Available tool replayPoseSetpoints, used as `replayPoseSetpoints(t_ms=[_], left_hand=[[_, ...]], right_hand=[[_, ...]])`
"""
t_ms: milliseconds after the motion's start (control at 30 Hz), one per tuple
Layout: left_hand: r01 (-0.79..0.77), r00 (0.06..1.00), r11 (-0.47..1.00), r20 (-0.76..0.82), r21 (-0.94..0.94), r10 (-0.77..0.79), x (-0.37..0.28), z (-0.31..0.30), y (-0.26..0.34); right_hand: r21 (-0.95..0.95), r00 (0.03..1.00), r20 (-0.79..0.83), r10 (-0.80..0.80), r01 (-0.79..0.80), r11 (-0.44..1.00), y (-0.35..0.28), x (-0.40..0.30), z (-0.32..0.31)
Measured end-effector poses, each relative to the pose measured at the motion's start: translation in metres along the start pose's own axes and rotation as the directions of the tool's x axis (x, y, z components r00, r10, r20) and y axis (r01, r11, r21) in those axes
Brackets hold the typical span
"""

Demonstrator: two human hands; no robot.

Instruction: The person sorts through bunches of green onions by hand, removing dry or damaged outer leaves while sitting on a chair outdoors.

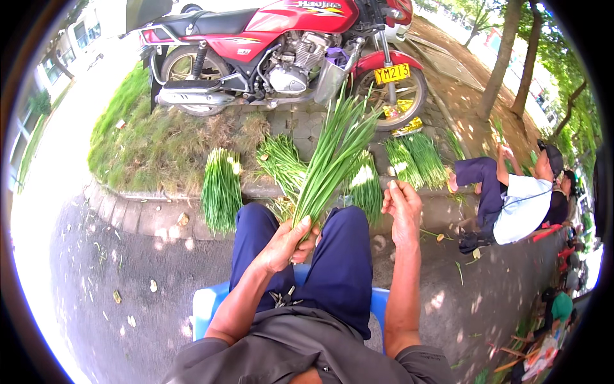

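My left hand (pixel 291 243) grips a bunch of garlic chives (pixel 331 163) by its lower end. The long green leaves fan up and away from me, above my knees. Raised to the right of the bunch, my right hand (pixel 404 209) has its fingers curled and thumb against the forefinger; I see nothing between them. Beyond my knees, a thick bundle of chives (pixel 221 192) lies at the left on the kerb. Another heap of chives (pixel 280 161) is partly behind the held bunch. To its right lies a further bundle (pixel 365 189), also partly covered.
A red motorcycle (pixel 288 48) stands on the paving ahead. More chive bundles (pixel 417 158) lie near its front wheel. At the right sits a person in a white shirt (pixel 523 206), with others beyond. I sit on a blue plastic seat (pixel 206 307); leaf scraps dot the asphalt (pixel 144 269).
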State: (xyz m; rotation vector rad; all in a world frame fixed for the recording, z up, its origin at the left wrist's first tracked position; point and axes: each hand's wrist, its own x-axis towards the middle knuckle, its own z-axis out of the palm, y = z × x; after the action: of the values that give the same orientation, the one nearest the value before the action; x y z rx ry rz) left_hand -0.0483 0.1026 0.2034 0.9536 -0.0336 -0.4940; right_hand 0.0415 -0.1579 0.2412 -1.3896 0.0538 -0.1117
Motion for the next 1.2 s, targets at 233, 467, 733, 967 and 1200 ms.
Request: replayPoseSetpoints(t_ms=[233, 467, 733, 967, 1200], left_hand=[[0.056, 0.998, 0.997, -0.005, -0.061, -0.057, -0.001, -0.002, 0.006], [0.148, 0.989, 0.989, 0.012, -0.031, -0.148, 0.002, 0.004, 0.010], [0.228, 0.961, 0.973, 0.154, 0.018, -0.228, -0.011, 0.011, 0.006], [0.272, 0.947, 0.955, 0.207, -0.119, -0.244, -0.009, 0.020, -0.008], [0.272, 0.935, 0.951, 0.273, -0.146, -0.226, -0.011, 0.024, -0.011]], right_hand=[[-0.312, 0.913, 0.244, -0.326, 0.392, 0.865, -0.017, -0.016, 0.022], [-0.568, 0.570, 0.743, -0.350, 0.814, 0.122, -0.032, -0.047, 0.060], [-0.527, 0.473, 0.814, -0.336, 0.845, -0.088, 0.005, -0.050, 0.079], [-0.486, 0.401, 0.760, -0.512, 0.873, -0.039, 0.029, -0.042, 0.076], [-0.650, 0.504, 0.659, -0.558, 0.755, -0.086, 0.029, -0.006, 0.023]])
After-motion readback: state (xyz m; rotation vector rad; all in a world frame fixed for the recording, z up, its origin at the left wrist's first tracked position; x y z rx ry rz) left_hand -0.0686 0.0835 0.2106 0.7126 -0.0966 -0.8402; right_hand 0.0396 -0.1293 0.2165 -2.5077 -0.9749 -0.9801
